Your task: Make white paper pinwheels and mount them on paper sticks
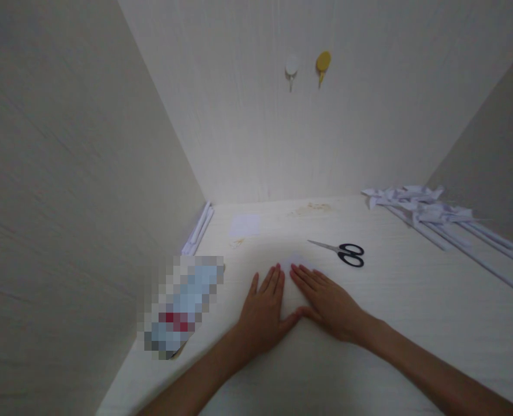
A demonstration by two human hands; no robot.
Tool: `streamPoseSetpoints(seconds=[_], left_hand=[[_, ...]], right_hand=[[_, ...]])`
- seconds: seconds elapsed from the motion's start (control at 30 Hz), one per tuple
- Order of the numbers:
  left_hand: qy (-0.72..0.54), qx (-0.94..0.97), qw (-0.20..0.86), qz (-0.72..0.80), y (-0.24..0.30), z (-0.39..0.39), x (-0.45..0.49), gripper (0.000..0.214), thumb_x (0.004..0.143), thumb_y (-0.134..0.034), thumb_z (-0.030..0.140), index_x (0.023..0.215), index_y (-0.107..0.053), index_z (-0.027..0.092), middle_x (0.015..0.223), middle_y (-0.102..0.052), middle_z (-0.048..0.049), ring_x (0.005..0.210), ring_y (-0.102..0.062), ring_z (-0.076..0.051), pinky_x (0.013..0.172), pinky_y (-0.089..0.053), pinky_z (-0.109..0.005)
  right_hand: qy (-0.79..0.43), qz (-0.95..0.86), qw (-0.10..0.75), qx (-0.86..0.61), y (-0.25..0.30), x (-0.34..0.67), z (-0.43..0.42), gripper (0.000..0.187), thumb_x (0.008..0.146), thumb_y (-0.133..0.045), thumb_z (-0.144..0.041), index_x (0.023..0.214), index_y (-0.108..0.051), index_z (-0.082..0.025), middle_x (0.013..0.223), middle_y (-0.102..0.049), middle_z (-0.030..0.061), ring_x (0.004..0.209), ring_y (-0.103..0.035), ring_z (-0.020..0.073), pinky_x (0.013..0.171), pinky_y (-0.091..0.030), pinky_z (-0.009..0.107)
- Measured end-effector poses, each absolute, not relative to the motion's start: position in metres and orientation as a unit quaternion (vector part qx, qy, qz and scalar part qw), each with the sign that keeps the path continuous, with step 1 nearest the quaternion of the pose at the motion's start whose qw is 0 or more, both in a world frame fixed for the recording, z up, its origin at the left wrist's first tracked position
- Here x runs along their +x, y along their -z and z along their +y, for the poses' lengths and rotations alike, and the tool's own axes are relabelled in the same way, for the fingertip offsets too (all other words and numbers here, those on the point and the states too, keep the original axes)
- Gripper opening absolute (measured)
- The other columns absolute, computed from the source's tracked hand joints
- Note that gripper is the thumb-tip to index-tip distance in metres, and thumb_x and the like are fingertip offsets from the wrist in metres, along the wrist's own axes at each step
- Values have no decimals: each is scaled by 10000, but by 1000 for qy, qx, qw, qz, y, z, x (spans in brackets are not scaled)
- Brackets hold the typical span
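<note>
My left hand (263, 309) and my right hand (326, 297) lie flat side by side on the white desk (412, 323), fingers stretched forward and together. Both press on a small white sheet of paper (294, 262), of which only a corner shows beyond the fingertips; the rest is hidden under my palms. Black-handled scissors (342, 252) lie shut on the desk just beyond my right hand, not touched by it.
A small white paper square (245, 225) lies farther back. White paper strips (199, 228) rest along the left wall. White paper pinwheels on long sticks (434, 216) lie at the right. A blurred-out object (181, 306) sits left of my hands. Two hooks (307, 66) hang on the back wall.
</note>
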State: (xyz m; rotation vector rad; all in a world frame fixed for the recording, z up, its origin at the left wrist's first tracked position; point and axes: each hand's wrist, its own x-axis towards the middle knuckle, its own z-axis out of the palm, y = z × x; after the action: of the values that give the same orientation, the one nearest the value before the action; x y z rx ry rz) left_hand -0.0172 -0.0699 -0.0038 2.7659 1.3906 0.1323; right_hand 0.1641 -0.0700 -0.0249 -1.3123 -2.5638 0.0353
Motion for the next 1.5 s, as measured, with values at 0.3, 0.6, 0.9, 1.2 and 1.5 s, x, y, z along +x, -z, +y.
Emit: streamPoseSetpoints(seconds=[0.3, 0.6, 0.9, 1.2, 1.5], left_hand=[[-21, 889, 20, 458, 0, -74, -27, 709, 791, -229, 548, 1318, -156, 81, 1397, -144, -139, 1282, -117, -224, 1015, -118, -480], [-29, 891, 26, 452, 3, -71, -30, 705, 795, -189, 555, 1324, -139, 91, 1398, -134, -137, 1283, -109, -220, 1017, -112, -468], [-42, 885, 2, 464, 7, -54, -21, 730, 790, -177, 566, 1308, -187, 51, 1391, -143, -166, 1283, -74, -242, 1016, -137, -451], [-81, 923, 17, 376, -1, -55, -14, 487, 857, -239, 369, 1309, -217, 190, 1397, -182, -99, 1284, -99, -197, 1020, -168, -416], [-193, 932, 2, 305, 4, -57, -7, 310, 877, -271, 216, 997, -556, 211, 1032, -620, 11, 1033, -500, -96, 995, -251, -297]], right_hand=[[2, -875, 131, -467, 27, 196, -82, 614, 821, -343, -460, 1334, -185, -161, 1352, -286, 120, 1239, -266, 213, 986, -275, 440], [-9, -863, 140, -485, 22, 228, -87, 528, 837, -349, -412, 1301, -286, -168, 1351, -297, 101, 1246, -251, 211, 989, -271, 453], [14, -875, 201, -441, 16, 209, -62, 266, 834, -412, -255, 1018, -575, -152, 1068, -601, 113, 964, -572, 197, 841, -469, 362], [130, -900, 190, -369, 20, 201, -67, 299, 808, -363, -62, 1004, -581, -124, 1001, -627, 135, 945, -579, 219, 789, -490, 373], [31, -873, 330, -358, 4, 191, -75, 214, 825, -404, -161, 830, -617, -166, 780, -658, 75, 718, -593, 164, 648, -487, 301]])
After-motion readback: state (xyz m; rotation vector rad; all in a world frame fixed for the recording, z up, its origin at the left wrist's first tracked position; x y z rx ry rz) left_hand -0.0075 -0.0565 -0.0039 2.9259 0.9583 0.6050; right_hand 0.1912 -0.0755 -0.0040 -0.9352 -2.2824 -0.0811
